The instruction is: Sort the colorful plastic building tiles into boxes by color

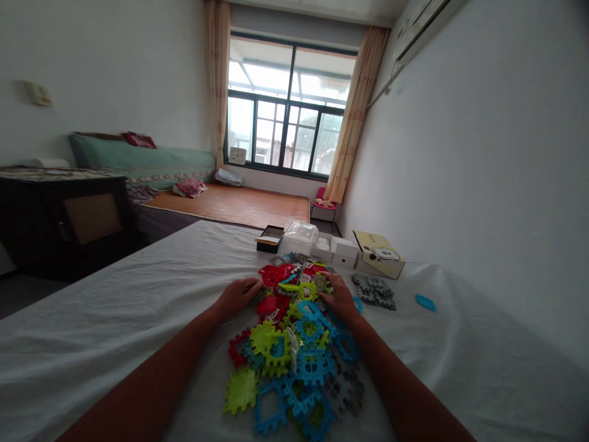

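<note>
A long heap of interlocking plastic building tiles point(310, 330) in red, lime green, blue, grey and white lies on the sheet-covered surface. My left hand point(239, 296) rests against the heap's left edge beside the red tiles point(275, 274), its fingers stretched toward them. On the opposite side, my right hand point(339, 296) touches the heap, thumb and fingers apart around its edge near a greyish tile point(322, 282). Neither hand visibly lifts a tile. Toward me, a lime green tile point(241, 390) and blue tiles point(270, 406) spread out between my forearms.
Joined grey tiles point(373, 291) and a single blue tile point(426, 302) lie to the right. Behind the heap stand a black open box point(270, 239), a clear plastic container point(300, 237), a white box point(345, 252) and a yellow carton point(380, 253). A wall runs along the right.
</note>
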A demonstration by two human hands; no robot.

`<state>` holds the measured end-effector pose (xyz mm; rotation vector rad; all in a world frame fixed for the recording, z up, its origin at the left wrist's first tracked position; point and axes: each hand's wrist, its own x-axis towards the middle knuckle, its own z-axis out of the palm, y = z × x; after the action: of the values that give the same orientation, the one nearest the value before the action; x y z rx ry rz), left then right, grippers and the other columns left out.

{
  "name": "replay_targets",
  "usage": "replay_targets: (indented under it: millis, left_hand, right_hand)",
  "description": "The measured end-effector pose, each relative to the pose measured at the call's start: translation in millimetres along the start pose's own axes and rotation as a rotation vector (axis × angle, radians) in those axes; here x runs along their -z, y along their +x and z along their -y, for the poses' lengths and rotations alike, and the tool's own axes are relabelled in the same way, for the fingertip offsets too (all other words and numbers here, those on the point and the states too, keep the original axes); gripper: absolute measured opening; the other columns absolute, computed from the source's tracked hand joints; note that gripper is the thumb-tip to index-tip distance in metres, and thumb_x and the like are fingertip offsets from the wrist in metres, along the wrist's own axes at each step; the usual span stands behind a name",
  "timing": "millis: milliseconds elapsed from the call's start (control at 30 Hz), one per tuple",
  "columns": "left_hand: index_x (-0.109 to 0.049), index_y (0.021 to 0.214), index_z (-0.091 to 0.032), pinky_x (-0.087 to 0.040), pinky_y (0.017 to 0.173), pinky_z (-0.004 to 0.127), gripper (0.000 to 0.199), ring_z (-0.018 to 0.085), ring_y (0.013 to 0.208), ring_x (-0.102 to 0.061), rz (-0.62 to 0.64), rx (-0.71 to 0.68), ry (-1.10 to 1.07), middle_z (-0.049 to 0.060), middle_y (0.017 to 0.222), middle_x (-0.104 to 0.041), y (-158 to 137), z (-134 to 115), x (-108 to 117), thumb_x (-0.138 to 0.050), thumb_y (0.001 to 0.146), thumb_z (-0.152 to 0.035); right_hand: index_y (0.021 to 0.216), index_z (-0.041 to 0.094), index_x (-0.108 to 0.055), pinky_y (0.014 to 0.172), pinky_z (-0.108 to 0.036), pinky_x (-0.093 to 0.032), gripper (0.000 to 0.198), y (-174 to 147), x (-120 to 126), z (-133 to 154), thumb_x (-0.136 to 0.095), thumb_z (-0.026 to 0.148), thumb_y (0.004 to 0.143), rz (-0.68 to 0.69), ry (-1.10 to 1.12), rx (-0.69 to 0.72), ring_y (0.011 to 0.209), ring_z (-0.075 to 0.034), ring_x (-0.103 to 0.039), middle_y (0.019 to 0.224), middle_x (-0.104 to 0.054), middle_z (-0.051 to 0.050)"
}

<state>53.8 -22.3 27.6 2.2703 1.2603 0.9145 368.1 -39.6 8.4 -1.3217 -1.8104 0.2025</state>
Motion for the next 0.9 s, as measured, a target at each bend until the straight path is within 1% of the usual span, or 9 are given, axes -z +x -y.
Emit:
replay_targets:
  millis: [67, 133, 233, 367, 467, 567, 667, 800, 900]
  left_hand:
    - [-0.069, 0.088, -0.02, -0.043, 0.068, 0.024, 0.041, 0.019, 0.076, -0.062, 0.006, -0.003, 0.001, 0.002, 0.083, -0.071, -0.1, 0.6, 0.2, -0.039, 0.089, -0.047]
    - [-0.069, 0.088, -0.02, -0.043, 0.068, 0.024, 0.041, 0.019, 0.076, -0.062, 0.008, -0.002, 0.004, 0.002, 0.082, -0.07, -0.4, 0.9, 0.4, -0.038, 0.088, -0.048]
    - [-0.069, 0.088, -0.02, -0.043, 0.068, 0.024, 0.041, 0.019, 0.076, -0.062, 0.006, -0.005, 0.012, 0.003, 0.082, -0.07, -0.6, 0.7, 0.6, -0.039, 0.088, -0.048]
    - [-0.069, 0.088, -0.02, -0.043, 0.067, 0.024, 0.041, 0.019, 0.075, -0.062, 0.008, -0.009, 0.016, 0.002, 0.08, -0.07, -0.2, 0.4, 0.6, -0.039, 0.089, -0.047]
    - [-0.069, 0.088, -0.02, -0.043, 0.068, 0.024, 0.04, 0.019, 0.076, -0.062, 0.008, -0.011, 0.004, 0.002, 0.082, -0.07, 0.3, 0.8, 0.4, -0.04, 0.088, -0.047]
    - [-0.069, 0.087, -0.02, -0.043, 0.07, 0.024, 0.04, 0.019, 0.077, -0.062, 0.002, -0.013, -0.005, 0.003, 0.083, -0.07, 0.2, 0.8, 0.4, -0.04, 0.088, -0.047]
    - [-0.069, 0.088, -0.019, -0.043, 0.069, 0.024, 0.041, 0.019, 0.076, -0.061, 0.006, -0.007, 0.004, 0.003, 0.082, -0.07, -0.5, -0.4, 0.7, -0.039, 0.088, -0.047]
    - [-0.07, 0.089, -0.02, -0.044, 0.069, 0.025, 0.042, 0.019, 0.076, -0.061, 0.007, 0.007, -0.003, 0.003, 0.081, -0.071, -1.2, -1.1, 0.8, -0.039, 0.087, -0.048]
    - [-0.07, 0.091, -0.02, -0.044, 0.071, 0.025, 0.041, 0.02, 0.078, -0.062, 0.006, 0.007, 0.002, 0.003, 0.084, -0.071, -0.8, -0.2, 0.7, -0.04, 0.087, -0.047]
  right_hand:
    - [0.109, 0.023, -0.062, 0.07, -0.033, -0.052, 0.037, 1.6, 4.8, 6.1, -0.059, 0.025, 0.073, 0.026, 0.079, -0.023, 0.078, -0.018, -0.062, 0.101, -0.063, -0.006]
    - [0.1, 0.024, -0.065, 0.07, -0.033, -0.051, 0.026, 4.4, 13.3, 6.0, -0.057, 0.032, 0.076, 0.019, 0.115, -0.06, 0.076, -0.018, -0.063, 0.089, -0.067, -0.003]
    - [0.098, 0.022, -0.066, 0.073, -0.034, -0.05, 0.031, 9.0, 36.7, -12.8, -0.056, 0.043, 0.077, -0.161, 0.073, -0.181, 0.076, -0.02, -0.066, 0.08, -0.07, -0.003]
    - [0.1, 0.015, -0.062, 0.073, -0.036, -0.049, 0.045, 5.5, 80.3, -63.2, -0.052, 0.05, 0.074, -0.479, -0.052, -0.389, 0.08, -0.024, -0.066, 0.084, -0.071, -0.011]
    - [0.087, 0.015, -0.063, 0.068, -0.036, -0.048, 0.044, -4.5, 102.8, -96.4, -0.051, 0.054, 0.071, -0.582, -0.118, -0.477, 0.078, -0.026, -0.066, 0.08, -0.071, -0.015]
    - [0.077, 0.017, -0.064, 0.06, -0.032, -0.048, 0.044, -12.8, 108.4, -113.0, -0.051, 0.058, 0.068, -0.567, -0.13, -0.49, 0.069, -0.024, -0.066, 0.073, -0.071, -0.012]
    - [0.082, 0.016, -0.066, 0.058, -0.03, -0.048, 0.047, -16.2, 106.5, -116.6, -0.053, 0.058, 0.067, -0.563, -0.141, -0.474, 0.068, -0.022, -0.065, 0.079, -0.072, -0.012]
    - [0.097, 0.013, -0.064, 0.056, -0.031, -0.046, 0.055, -15.8, 107.5, -111.5, -0.051, 0.058, 0.07, -0.601, -0.189, -0.46, 0.063, -0.019, -0.062, 0.097, -0.069, -0.016]
    - [0.101, 0.013, -0.063, 0.063, -0.033, -0.047, 0.051, -10.0, 103.4, -94.6, -0.047, 0.055, 0.075, -0.616, -0.229, -0.428, 0.065, -0.019, -0.06, 0.102, -0.067, -0.016]
